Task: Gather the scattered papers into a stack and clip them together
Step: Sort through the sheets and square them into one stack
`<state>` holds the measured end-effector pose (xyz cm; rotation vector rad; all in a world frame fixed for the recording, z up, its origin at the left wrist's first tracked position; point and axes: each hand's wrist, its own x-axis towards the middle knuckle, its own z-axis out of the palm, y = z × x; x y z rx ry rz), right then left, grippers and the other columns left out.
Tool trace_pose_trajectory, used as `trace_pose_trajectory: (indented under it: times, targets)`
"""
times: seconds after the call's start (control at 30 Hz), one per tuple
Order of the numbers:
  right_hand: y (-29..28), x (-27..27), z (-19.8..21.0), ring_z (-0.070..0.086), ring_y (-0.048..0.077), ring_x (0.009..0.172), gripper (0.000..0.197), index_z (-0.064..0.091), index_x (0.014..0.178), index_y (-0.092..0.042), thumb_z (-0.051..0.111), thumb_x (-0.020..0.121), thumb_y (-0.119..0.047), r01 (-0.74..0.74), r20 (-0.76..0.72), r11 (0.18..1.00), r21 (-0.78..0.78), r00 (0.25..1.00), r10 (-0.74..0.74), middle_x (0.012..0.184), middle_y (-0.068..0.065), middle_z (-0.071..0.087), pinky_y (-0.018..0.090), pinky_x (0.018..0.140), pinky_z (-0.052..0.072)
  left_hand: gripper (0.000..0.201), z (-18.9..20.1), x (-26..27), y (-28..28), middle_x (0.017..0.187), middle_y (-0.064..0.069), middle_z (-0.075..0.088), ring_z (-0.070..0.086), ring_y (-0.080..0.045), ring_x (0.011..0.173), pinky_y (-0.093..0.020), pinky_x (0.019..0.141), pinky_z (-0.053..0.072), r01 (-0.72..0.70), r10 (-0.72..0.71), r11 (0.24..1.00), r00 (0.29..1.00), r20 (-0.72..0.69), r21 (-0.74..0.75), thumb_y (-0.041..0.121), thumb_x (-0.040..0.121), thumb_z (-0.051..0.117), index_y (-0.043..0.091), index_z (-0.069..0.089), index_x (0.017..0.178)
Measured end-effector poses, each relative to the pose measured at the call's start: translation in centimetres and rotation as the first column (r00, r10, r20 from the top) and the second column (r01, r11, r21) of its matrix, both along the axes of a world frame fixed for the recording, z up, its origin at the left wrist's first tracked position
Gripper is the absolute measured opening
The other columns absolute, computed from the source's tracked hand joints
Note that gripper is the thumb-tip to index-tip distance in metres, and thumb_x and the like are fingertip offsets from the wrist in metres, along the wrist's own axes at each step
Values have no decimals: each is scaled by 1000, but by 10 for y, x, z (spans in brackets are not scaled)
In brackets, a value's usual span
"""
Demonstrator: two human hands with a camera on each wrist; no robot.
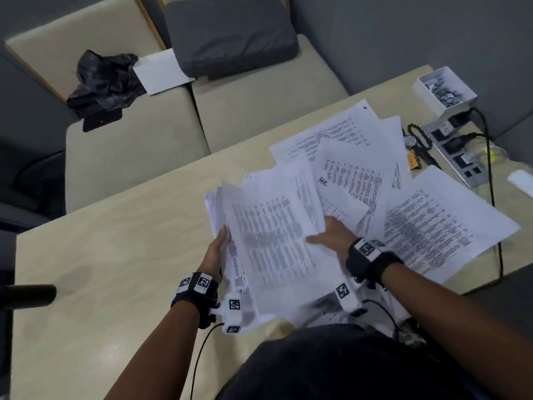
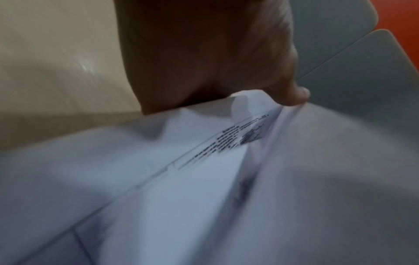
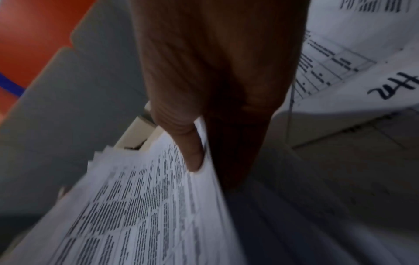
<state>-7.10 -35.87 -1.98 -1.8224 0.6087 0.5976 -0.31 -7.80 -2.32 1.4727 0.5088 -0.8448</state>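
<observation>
A loose bundle of printed sheets [image 1: 268, 243] is lifted off the pale wooden table [image 1: 115, 255] between both hands. My left hand [image 1: 216, 249] grips its left edge, thumb on top of the paper [image 2: 292, 96] in the left wrist view. My right hand [image 1: 331, 235] pinches the right edge, thumb on the printed top sheet [image 3: 192, 157] and fingers underneath. More printed papers [image 1: 360, 157] lie fanned across the table to the right, one large sheet [image 1: 438, 223] near the table's right edge. A white box of clips [image 1: 444, 89] stands at the far right corner.
A power strip [image 1: 452, 151] with black plugs and cables lies beyond the papers, with a black beaded string [image 1: 418, 137] beside it. Beige sofa cushions [image 1: 138, 151] behind the table hold a grey pillow [image 1: 230, 36], a dark crumpled cloth [image 1: 103, 82] and a white sheet [image 1: 161, 72].
</observation>
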Motion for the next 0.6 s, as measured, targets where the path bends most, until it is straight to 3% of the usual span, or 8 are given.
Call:
trace_pose_trajectory:
  times: [0.03, 0.1, 0.2, 0.27, 0.33, 0.43, 0.53, 0.6]
  targets:
    - [7, -1, -9, 63, 26, 112, 55, 57, 129, -8, 78, 79, -21, -104, -49, 994, -24, 994, 102, 126, 10, 64, 34, 98, 48, 46, 3, -3, -4, 117, -1, 71, 67, -20, 109, -37, 92, 49, 19, -19, 999, 1000, -6, -41, 54, 97, 39, 24, 61, 124]
    - [18, -4, -24, 63, 26, 109, 58, 55, 127, -9, 76, 78, -31, -276, -123, 958, -72, 956, 266, 125, 10, 64, 38, 97, 50, 50, 6, -8, -9, 116, 2, 70, 66, -18, 109, -39, 98, 46, 20, -20, 999, 1000, 5, -43, 62, 94, 37, 28, 61, 122]
    - [29, -6, -31, 63, 26, 104, 50, 56, 121, -6, 73, 80, -28, -349, -136, 928, -127, 933, 332, 117, 10, 65, 36, 91, 53, 60, 2, -8, -5, 117, -7, 71, 68, -28, 107, -50, 95, 49, -8, 8, 996, 1000, 7, -92, 67, 92, 33, 25, 63, 122]
    - [31, -8, -30, 62, 26, 107, 50, 55, 124, -5, 73, 82, -25, -371, -145, 921, -117, 924, 354, 118, 10, 65, 32, 90, 52, 68, 0, -5, -6, 122, -8, 68, 64, -29, 114, -52, 103, 43, 47, -47, 998, 999, 7, -49, 69, 80, 57, 21, 61, 127]
    - [26, -10, -30, 62, 25, 110, 59, 51, 129, -8, 76, 79, -28, -405, -175, 911, -83, 906, 386, 121, 8, 64, 32, 94, 50, 68, -6, -1, -8, 115, -9, 70, 66, -26, 107, -46, 102, 46, 35, -37, 998, 998, 46, 55, 50, 70, 78, 9, 64, 123]
    - [11, -11, -31, 61, 25, 113, 77, 47, 132, -14, 82, 69, -39, -462, -219, 885, -55, 871, 440, 123, 4, 64, 39, 99, 49, 29, -14, 0, -12, 102, -16, 72, 67, -33, 95, -45, 94, 52, -12, -1, 988, 996, 87, 152, 9, 79, 75, 2, 68, 105]
    - [-3, -8, -22, 63, 23, 109, 71, 55, 127, -13, 82, 70, -45, -429, -174, 896, -113, 897, 407, 120, 3, 66, 32, 92, 50, 30, -18, -1, -11, 103, -26, 70, 66, -44, 100, -52, 91, 53, 2, -30, 982, 989, 144, 191, -1, 76, 76, -2, 66, 104]
    - [-15, -3, -13, 62, 21, 101, 72, 55, 125, -7, 80, 71, -48, -229, -92, 953, -197, 972, 215, 113, 1, 64, 30, 90, 50, 30, -14, -1, -10, 101, -24, 70, 67, -41, 96, -55, 93, 52, 12, -47, 985, 979, 198, 173, -1, 76, 77, -3, 66, 104]
